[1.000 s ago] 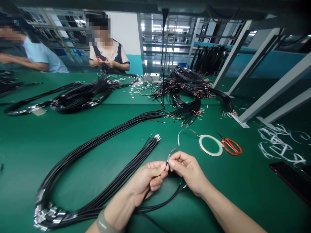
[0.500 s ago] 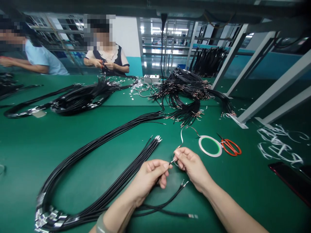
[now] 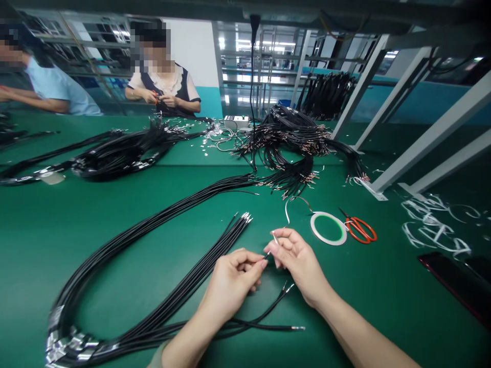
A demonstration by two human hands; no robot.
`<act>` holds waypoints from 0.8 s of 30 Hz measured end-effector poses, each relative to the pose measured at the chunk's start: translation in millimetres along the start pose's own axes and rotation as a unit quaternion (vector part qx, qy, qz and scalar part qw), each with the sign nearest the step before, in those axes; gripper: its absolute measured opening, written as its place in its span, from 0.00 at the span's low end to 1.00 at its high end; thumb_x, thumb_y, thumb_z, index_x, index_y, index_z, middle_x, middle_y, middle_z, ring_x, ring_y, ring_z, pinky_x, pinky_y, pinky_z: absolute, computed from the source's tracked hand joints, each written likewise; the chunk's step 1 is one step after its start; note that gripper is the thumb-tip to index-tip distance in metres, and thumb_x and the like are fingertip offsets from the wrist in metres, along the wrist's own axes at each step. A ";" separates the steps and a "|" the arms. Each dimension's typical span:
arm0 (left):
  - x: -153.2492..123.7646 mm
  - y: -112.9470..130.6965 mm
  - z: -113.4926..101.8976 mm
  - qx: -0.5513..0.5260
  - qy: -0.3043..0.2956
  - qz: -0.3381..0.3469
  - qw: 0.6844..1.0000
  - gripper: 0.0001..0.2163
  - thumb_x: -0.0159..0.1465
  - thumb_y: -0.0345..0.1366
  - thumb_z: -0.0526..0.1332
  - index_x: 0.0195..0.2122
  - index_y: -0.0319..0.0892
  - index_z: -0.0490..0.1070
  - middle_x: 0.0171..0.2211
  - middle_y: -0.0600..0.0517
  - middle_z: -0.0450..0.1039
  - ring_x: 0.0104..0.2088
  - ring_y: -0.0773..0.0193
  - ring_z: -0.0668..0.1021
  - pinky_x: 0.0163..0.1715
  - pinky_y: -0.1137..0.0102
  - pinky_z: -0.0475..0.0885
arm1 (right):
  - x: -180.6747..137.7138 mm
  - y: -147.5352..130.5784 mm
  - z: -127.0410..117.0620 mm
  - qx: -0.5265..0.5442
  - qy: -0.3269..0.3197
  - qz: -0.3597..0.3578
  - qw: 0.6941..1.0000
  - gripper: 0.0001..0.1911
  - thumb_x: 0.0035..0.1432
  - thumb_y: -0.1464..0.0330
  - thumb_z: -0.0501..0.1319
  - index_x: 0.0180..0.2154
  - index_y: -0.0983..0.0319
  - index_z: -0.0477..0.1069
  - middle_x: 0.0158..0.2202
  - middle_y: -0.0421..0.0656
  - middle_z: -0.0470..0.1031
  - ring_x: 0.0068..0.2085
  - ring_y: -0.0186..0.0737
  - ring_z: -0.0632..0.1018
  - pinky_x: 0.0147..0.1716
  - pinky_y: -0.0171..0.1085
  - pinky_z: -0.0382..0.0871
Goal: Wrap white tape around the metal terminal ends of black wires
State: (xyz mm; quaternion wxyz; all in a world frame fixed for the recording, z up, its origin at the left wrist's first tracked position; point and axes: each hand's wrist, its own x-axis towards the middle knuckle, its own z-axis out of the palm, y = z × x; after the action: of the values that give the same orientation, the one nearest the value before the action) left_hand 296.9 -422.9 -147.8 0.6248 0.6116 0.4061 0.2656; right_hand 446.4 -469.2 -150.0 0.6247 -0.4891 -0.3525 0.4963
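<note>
My left hand (image 3: 235,281) is closed, its thumb and fingers pinching a thin black cable (image 3: 266,256) close to its bare end. Right beside it, my right hand (image 3: 297,258) pinches a short, thin white strip of tape (image 3: 275,237) against that cable end. The fingertips of both hands nearly meet, and they hide part of the cable end. Below them, several loose black cable ends (image 3: 268,327) with stripped tips lie on the green table. To the left curves a long bundle of black cables (image 3: 126,240), banded with shiny silver tape (image 3: 72,343).
A white tape roll (image 3: 329,242) and orange-handled scissors (image 3: 360,230) lie to the right. Heaped cables (image 3: 287,133) sit farther back. Grey metal legs (image 3: 414,122), white scraps (image 3: 433,220) and a dark phone-like object (image 3: 448,278) are at the right. Two people work across the table.
My right hand has turned slightly, so the white strip now sticks up from its fingers. Both hands stay close together at the cable end. The whole view has shifted a little.
</note>
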 end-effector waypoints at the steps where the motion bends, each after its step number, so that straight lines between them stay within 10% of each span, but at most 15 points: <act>1: -0.2 0.9 0.0 -0.008 -0.006 -0.008 1.000 0.10 0.56 0.40 0.64 0.31 0.36 0.75 0.17 0.54 0.70 0.17 0.72 0.70 0.18 0.77 0.67 | 0.1 1.4 0.7 0.009 -0.005 -0.003 1.000 0.15 0.54 0.67 0.66 0.42 0.59 0.64 0.30 0.37 0.72 0.27 0.29 0.70 0.28 0.29 0.62; 11: -0.5 0.2 4.4 -0.019 -0.070 -0.016 0.997 0.07 0.56 0.36 0.64 0.28 0.38 0.78 0.26 0.49 0.76 0.26 0.66 0.76 0.29 0.73 0.70 | 7.5 1.9 -10.9 -0.029 0.005 -0.038 0.999 0.12 0.60 0.65 0.60 0.44 0.59 0.62 0.30 0.38 0.74 0.25 0.29 0.70 0.26 0.30 0.62; 17: -23.7 -7.4 15.0 0.019 -0.377 -0.062 0.924 0.10 0.52 0.31 0.63 0.36 0.42 0.79 0.33 0.49 0.79 0.33 0.61 0.79 0.33 0.71 0.73 | 7.2 2.0 -12.8 -0.065 -0.027 -0.025 0.997 0.10 0.62 0.63 0.56 0.42 0.62 0.64 0.31 0.43 0.77 0.23 0.29 0.68 0.23 0.30 0.58; 24: 1.5 7.8 -6.9 0.067 0.039 0.082 0.994 0.07 0.59 0.34 0.59 0.36 0.39 0.74 0.35 0.49 0.75 0.31 0.64 0.77 0.29 0.73 0.72 | 0.6 3.5 -8.7 -0.079 -0.094 0.005 0.992 0.10 0.61 0.63 0.58 0.41 0.62 0.65 0.30 0.43 0.77 0.22 0.29 0.68 0.25 0.32 0.59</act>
State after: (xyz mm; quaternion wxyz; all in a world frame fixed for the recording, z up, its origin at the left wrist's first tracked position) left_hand 293.3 -417.1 -139.9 0.5426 0.6724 0.3956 0.3115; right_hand 453.6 -470.8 -155.8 0.5453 -0.4899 -0.4455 0.5140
